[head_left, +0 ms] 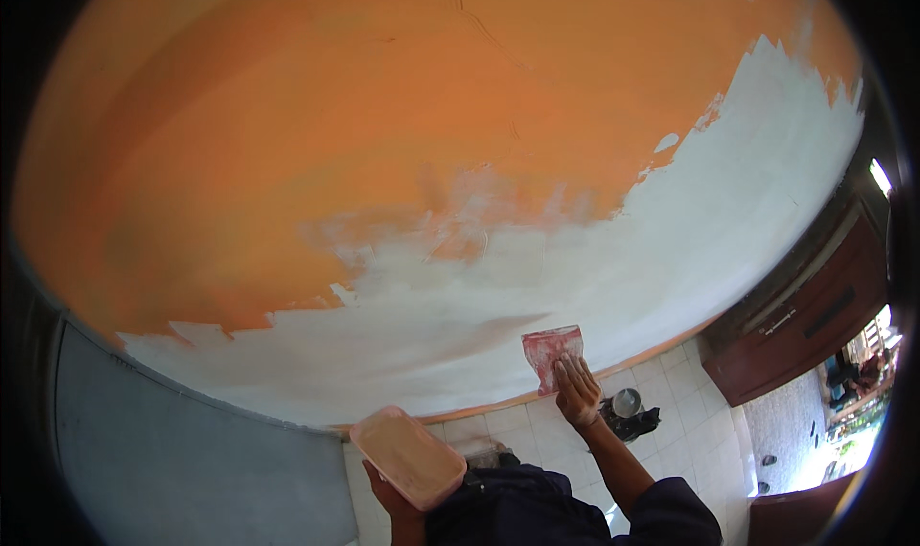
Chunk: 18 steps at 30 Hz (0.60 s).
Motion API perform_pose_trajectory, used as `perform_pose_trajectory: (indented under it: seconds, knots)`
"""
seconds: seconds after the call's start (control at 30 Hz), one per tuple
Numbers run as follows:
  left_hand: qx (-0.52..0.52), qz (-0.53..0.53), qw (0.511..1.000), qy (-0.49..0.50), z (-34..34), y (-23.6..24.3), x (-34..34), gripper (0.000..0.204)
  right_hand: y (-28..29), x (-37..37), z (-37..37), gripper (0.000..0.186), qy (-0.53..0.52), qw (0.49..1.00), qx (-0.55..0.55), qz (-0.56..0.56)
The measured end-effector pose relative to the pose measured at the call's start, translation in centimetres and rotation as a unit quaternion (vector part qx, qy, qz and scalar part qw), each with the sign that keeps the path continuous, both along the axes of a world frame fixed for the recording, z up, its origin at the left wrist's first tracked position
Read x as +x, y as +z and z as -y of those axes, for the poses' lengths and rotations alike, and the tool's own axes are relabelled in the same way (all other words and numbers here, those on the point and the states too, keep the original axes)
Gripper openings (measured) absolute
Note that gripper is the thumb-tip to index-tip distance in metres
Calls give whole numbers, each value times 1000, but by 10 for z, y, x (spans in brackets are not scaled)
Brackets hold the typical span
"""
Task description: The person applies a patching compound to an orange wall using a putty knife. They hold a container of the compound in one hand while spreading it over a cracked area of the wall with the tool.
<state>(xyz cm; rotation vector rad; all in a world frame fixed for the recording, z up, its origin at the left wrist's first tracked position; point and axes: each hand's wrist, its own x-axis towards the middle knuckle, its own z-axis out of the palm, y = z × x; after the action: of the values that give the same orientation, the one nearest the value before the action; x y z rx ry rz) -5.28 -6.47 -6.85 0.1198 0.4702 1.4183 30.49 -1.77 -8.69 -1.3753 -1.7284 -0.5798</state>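
My right hand (577, 393) grips a red putty spreader (544, 351) smeared with white. The spreader's wide edge points up at the wall, near its lower part; whether it touches the surface I cannot tell. Against my body, my left hand (385, 493) supports a shallow rectangular tub (408, 458), pale pinkish-orange, with its fingers mostly hidden beneath. In front of me stands an orange wall (316, 115). White filler (671, 239) covers its lower part and climbs higher at the right, with a ragged upper border and thin streaks in the middle.
By my right forearm, a grey round container (627, 402) stands on the tiled floor beside a black plastic bag (640, 423). A grey panel (192, 421) fills the lower left. To the right, a brown door (805, 307) stands near a bright opening to the outside.
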Motion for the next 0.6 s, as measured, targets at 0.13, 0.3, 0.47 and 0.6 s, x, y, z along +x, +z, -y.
perform_pose_trajectory:
  seconds: [0.13, 0.3, 0.47, 0.6]
  knots:
    - [-30, 40, 999, 9, -3, 21, 6, 63, 87, -25, -29, 29, -6, 994, 105, 3]
    - [-14, 37, 999, -1, -3, 19, 6, 64, 186, -40, -88, 30, -16, 977, 209, 32]
    - [-16, 18, 1000, -4, -6, 17, 7, 64, 160, -70, -101, 35, 21, 985, 164, 50]
    - [-21, 23, 999, -11, -6, 3, 4, 68, 81, -68, -69, 32, 45, 995, 76, 35]
